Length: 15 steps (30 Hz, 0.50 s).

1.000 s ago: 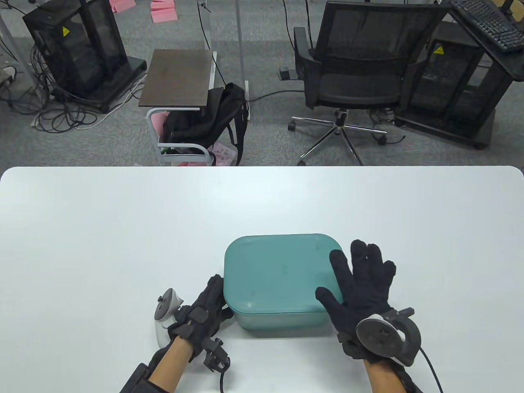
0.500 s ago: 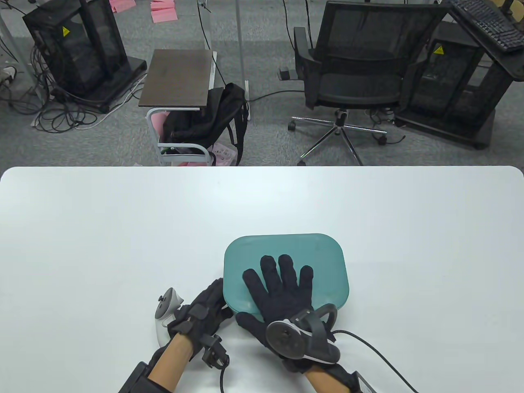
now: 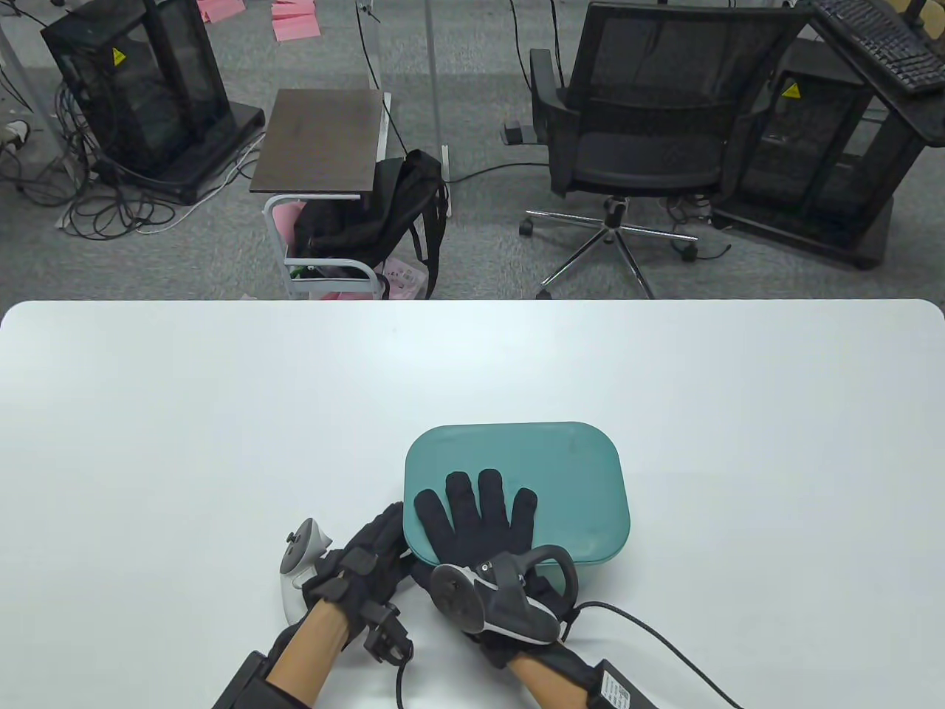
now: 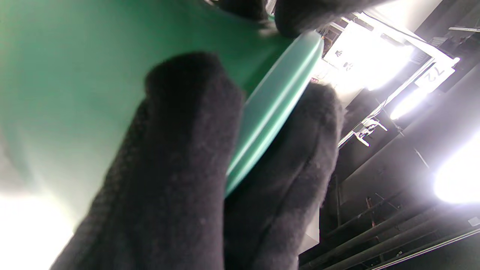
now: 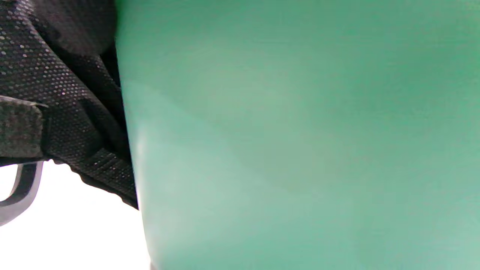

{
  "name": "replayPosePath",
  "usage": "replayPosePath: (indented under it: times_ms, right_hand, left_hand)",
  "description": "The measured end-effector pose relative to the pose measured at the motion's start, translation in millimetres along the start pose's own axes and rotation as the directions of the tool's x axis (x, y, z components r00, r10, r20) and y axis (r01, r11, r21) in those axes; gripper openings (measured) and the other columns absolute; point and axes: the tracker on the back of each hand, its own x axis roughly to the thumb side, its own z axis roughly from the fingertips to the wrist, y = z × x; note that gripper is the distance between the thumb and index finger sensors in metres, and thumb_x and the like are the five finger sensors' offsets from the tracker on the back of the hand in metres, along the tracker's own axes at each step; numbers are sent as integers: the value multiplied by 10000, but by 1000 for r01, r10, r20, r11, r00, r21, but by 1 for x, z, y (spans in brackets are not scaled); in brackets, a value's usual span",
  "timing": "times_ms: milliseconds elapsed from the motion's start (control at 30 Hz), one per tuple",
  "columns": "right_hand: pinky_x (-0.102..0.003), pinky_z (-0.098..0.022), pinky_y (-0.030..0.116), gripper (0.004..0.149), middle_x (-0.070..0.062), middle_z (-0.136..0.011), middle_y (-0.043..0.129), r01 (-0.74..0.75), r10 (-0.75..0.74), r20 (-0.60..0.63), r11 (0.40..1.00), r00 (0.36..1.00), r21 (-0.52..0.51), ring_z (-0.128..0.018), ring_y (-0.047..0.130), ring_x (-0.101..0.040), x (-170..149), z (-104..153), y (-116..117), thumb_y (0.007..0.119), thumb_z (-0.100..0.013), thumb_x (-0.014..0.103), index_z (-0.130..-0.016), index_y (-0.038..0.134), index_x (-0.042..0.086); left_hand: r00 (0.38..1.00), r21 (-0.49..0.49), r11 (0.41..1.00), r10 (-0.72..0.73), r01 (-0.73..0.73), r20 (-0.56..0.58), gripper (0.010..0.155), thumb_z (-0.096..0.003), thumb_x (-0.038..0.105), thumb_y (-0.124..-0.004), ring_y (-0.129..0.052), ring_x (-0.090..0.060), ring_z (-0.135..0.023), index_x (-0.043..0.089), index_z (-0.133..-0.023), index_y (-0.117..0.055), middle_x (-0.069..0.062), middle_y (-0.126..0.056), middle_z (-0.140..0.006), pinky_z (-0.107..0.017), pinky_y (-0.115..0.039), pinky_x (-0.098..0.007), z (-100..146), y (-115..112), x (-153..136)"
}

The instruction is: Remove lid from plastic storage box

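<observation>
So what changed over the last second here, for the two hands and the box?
The right hand swung from the box's right side to lie flat on the teal lid, then slid a little toward the near-left corner. The left hand stayed at the box's left edge, fingers at the lid rim. The lid is still on; the box has not moved.

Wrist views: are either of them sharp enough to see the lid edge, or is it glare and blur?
Left wrist view: lid edge readable between blurred glove fingers, with ceiling-light glare at right. Right wrist view: too close, just soft green box wall, overexposed white at bottom left. Table view: sharp and evenly lit.
</observation>
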Motion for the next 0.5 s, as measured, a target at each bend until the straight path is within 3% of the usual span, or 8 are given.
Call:
replayPosePath:
  times_ms: [500]
  right_hand:
    - [-787,-664,359,738,-151,-1233,344,76,-75,31,997,997,-22,-1077,348,-530,-6,2,-9,571,-589,644,-1174,322,268]
  left_hand:
    - [1000,-6,1000,-4,4,5,491,-606,482,-539,-98,-536,-992,138,-934,-660,-249,-69,-1131,-654,-256,-698,-2,0,0]
